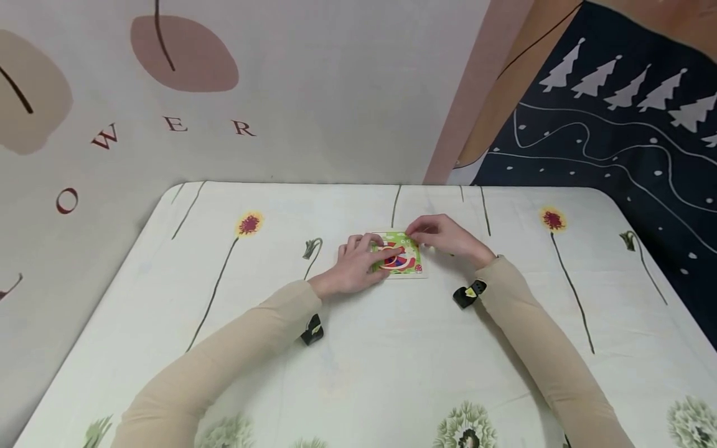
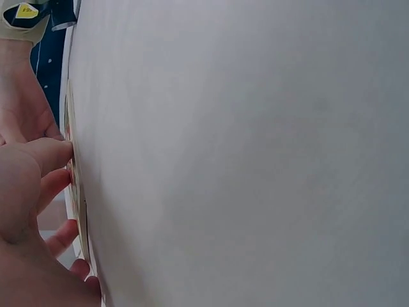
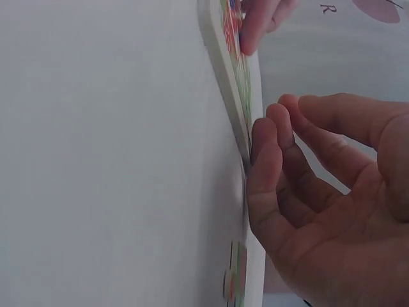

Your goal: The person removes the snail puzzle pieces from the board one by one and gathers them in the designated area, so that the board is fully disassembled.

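A small square picture puzzle board (image 1: 413,266) with a pale edge and a green, red and blue picture lies on the cloth. My left hand (image 1: 354,266) rests spread across its left part, the index finger reaching over the red figure. From the left wrist view, the left fingertips (image 2: 62,236) touch the board seen edge-on. My right hand (image 1: 448,238) is at the board's upper right corner, fingers bent and tips drawn together. Whether anything sits between those tips is hidden. Near the right hand, a small green knobbed puzzle piece (image 3: 236,275) lies on the cloth.
Under both arms spreads a white flower-printed cloth (image 1: 381,348) on the table. Behind it hangs a pale printed curtain (image 1: 336,93), with a dark tree-patterned cloth (image 1: 605,130) at the right. Each wrist wears a black camera (image 1: 469,294).
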`<state>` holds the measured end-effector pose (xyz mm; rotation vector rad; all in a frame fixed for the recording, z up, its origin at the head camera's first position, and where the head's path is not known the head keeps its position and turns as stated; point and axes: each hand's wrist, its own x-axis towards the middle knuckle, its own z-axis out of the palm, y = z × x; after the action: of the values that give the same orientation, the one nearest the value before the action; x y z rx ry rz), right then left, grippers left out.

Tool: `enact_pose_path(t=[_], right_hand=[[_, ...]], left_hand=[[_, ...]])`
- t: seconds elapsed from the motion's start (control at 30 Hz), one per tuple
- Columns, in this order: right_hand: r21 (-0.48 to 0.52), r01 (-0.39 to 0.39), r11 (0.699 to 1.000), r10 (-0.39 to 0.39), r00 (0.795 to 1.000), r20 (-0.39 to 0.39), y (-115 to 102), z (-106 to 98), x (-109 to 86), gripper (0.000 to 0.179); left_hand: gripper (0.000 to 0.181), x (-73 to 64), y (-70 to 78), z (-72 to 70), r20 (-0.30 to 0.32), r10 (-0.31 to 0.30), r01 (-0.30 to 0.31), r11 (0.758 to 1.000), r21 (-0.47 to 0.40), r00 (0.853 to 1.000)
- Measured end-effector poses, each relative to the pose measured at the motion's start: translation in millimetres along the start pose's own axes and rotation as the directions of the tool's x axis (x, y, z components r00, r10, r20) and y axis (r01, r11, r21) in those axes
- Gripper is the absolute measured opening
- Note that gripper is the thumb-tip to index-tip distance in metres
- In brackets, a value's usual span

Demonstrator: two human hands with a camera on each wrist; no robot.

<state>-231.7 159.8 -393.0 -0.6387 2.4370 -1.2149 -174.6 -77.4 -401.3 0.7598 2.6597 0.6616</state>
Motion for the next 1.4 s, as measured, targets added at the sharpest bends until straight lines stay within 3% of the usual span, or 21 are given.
enact_pose_path(t=[0.4, 0.7, 0.93, 1.4], right_hand=[[-0.013, 0.016, 1.000, -0.016, 0.999, 0.034, -15, 13, 19.4, 0.024], [-0.039, -0.034, 0.999, 0.037, 0.997, 0.065, -17, 17, 29.7, 0.025], [-0.049, -0.076, 0.996, 0.081, 0.990, 0.115, -20, 20, 30.8, 0.030], [-0.050, -0.047, 0.998, 0.053, 0.992, 0.115, -19, 23, 31.2, 0.031]], left_hand=[[0.053, -0.7, 0.2, 0.1, 0.002, 0.008, -0.008, 1.000, 0.004, 1.000], [0.052, -1.9, 0.8, 0.9, 0.003, 0.020, -0.020, 1.000, -0.002, 1.000], [0.052, -1.2, -0.5, 1.4, 0.008, 0.008, -0.008, 1.000, -0.008, 1.000], [0.051, -0.2, 0.0, 2.2, 0.002, 0.000, 0.000, 1.000, 0.008, 1.000]])
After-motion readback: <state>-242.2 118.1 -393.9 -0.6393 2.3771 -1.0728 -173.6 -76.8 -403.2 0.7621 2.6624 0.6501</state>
